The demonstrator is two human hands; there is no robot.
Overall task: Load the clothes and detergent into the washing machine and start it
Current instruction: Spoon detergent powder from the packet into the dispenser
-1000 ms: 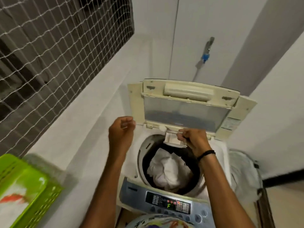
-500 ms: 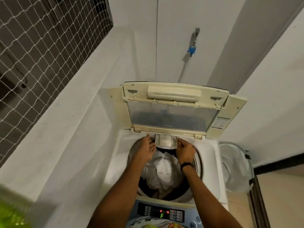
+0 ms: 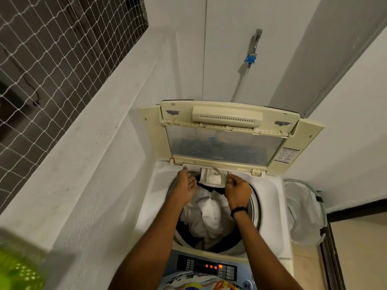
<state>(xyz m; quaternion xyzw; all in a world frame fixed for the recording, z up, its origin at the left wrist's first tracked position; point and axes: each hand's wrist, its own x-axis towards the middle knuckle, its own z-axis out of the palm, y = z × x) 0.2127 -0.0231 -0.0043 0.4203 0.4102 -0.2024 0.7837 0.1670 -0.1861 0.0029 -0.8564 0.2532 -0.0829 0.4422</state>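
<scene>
The clothes [image 3: 207, 214] are in: a heap of white fabric, with some darker cloth at its edges, fills the drum [image 3: 254, 206] in the centre of the frame, and the lid [image 3: 222, 147] of the washing machine [image 3: 270, 197] stands open above it. I judge that I am at the detergent step. The detergent drawer [image 3: 211, 178] is pulled out at the back rim of the opening, just above centre, with something pale inside it that may be powder, though I cannot be sure. My right hand [image 3: 237, 190] is curled at the drawer's right front corner, thumb and fingertips pinched together on what looks like its edge. A thin curved piece lies across the drawer from there, and I cannot tell what it is. My left hand [image 3: 186, 185] is just left of the drawer with its palm turned up and its fingers straight and slightly spread, holding nothing. At the bottom of the frame the control panel [image 3: 207, 266] shows orange digits, so the power seems to be on. What looks left to do is to finish with the drawer and push it home, lower the lid and press start. A blurred green basket [image 3: 18, 266] shows at lower left, and a white laundry bag [image 3: 301, 216] sits at the right.
</scene>
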